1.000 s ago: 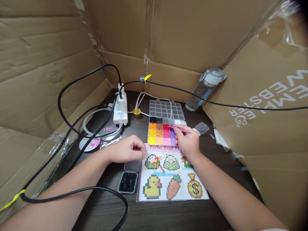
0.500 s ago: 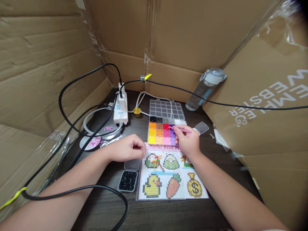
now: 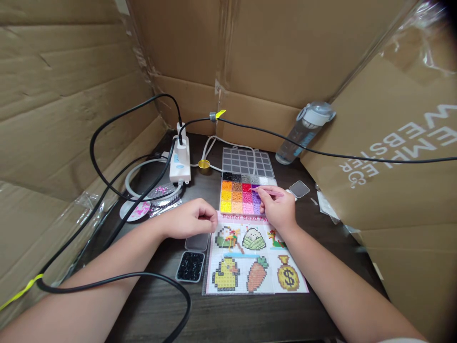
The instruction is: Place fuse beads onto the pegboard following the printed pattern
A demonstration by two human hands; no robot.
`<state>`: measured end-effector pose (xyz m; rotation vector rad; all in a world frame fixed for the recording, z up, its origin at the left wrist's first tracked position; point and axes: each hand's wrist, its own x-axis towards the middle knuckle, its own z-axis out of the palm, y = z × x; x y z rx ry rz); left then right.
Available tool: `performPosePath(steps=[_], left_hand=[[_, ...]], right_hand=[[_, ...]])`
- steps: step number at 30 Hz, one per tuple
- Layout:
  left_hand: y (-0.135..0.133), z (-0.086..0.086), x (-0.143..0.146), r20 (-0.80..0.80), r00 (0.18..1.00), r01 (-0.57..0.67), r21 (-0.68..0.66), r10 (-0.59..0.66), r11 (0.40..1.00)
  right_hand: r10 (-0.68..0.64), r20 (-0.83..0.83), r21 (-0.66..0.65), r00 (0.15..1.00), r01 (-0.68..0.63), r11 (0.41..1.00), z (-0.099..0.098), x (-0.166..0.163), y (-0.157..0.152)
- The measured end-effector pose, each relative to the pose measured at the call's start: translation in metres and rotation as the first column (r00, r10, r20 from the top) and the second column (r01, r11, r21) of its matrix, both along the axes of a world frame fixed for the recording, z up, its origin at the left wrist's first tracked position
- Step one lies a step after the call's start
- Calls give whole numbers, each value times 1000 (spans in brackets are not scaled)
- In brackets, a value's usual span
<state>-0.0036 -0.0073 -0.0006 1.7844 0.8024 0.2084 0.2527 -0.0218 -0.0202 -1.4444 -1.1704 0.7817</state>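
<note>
My right hand [image 3: 279, 206] grips pink tweezers [image 3: 273, 192]. Their tips are at the red beads [image 3: 246, 188] in the compartmented bead box [image 3: 220, 193]. My left hand [image 3: 197, 219], fingers curled in with nothing visible in them, is at the upper left edge of the bead pattern sheet [image 3: 243, 252]. Pixel pictures on the sheet include a duck [image 3: 226, 275], a carrot [image 3: 256, 274] and a money bag [image 3: 287, 273]. My right hand and wrist hide part of the box and the sheet's upper right corner.
A small open box of black beads [image 3: 190, 267] sits left of the sheet. Behind are a power strip [image 3: 180, 169], a gold cup [image 3: 203, 165] and a water bottle [image 3: 303, 136]. A black cable [image 3: 157, 275] crosses over my left forearm. Cardboard walls [image 3: 264, 47] surround the table.
Hardly anything differs: the view has shifted very slightly. Both hands keep their places, and the tweezer tips stay at the red beads.
</note>
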Motion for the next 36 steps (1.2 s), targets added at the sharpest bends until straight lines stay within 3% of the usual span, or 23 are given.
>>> performPosePath(steps=[23,36], left_hand=[[1,-3,1,-8,1000,-2,-9,2,1000],[1,-2,1,3,1000,6,-6,-6,1000]], right_hand=[[-8,-14,-36,1000,7,999,0,-1,1],[-40,-70,19,997,41,999,3,0,-1]])
